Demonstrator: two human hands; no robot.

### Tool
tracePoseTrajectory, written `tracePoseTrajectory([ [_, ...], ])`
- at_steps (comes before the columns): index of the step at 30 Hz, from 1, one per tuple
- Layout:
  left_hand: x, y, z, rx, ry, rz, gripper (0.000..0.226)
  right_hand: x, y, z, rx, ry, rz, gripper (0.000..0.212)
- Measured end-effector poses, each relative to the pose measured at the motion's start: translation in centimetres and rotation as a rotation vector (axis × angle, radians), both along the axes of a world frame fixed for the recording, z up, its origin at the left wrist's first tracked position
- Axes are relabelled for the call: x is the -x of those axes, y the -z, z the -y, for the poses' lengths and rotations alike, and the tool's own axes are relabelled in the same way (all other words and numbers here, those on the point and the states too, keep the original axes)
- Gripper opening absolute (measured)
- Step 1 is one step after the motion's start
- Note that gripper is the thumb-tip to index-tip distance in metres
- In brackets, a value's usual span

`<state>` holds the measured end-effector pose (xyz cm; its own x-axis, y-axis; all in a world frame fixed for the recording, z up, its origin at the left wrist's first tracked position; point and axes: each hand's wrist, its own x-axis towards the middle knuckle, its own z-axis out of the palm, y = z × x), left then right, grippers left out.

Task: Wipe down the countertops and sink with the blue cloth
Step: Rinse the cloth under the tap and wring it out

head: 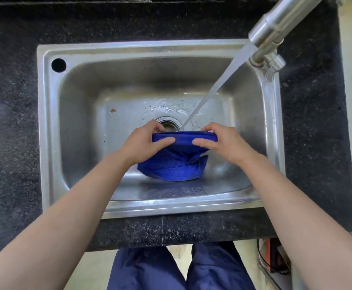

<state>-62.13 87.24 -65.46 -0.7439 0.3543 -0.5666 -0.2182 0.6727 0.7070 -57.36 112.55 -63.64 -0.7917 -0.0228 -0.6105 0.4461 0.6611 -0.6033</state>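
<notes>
L hand (146,141) & R hand (221,141) each pinch the top edge of the blue cloth (174,166) over the sink (45,126), rest sagging. Drain (168,124) at cloth's 12 o'clock (partly hidden by fingers); tap (275,30) at 1 o'clock, cut off up top, runs water (223,78).

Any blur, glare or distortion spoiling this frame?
Head view: wide-angle distortion bows the stainless steel sink; the black speckled stone countertop smears at far left; the silver metal faucet near the lens is soft; mild glare on the wet basin; the blue cloth, left hand and right hand look sharp.
</notes>
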Motion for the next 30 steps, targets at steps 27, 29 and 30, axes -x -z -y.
tracePoseTrajectory([
  [27, 4.0, -15.6, 3.5, 0.3, 0.249, -0.779, 0.019, 0.9, -12.5, 0.1, -0.351, -0.074, -0.426, 0.019],
  [29, 1.9, -11.4, 4.2, 0.339, 0.306, -0.625, 0.017, -0.7, -8.8, 0.8, -0.364, -0.153, -0.235, 0.019],
  [30, 0.7, -9.2, 4.5, 0.369, 0.363, -0.504, 0.018, -1.6, -6.9, 1.2, -0.356, -0.211, -0.119, 0.021],
])
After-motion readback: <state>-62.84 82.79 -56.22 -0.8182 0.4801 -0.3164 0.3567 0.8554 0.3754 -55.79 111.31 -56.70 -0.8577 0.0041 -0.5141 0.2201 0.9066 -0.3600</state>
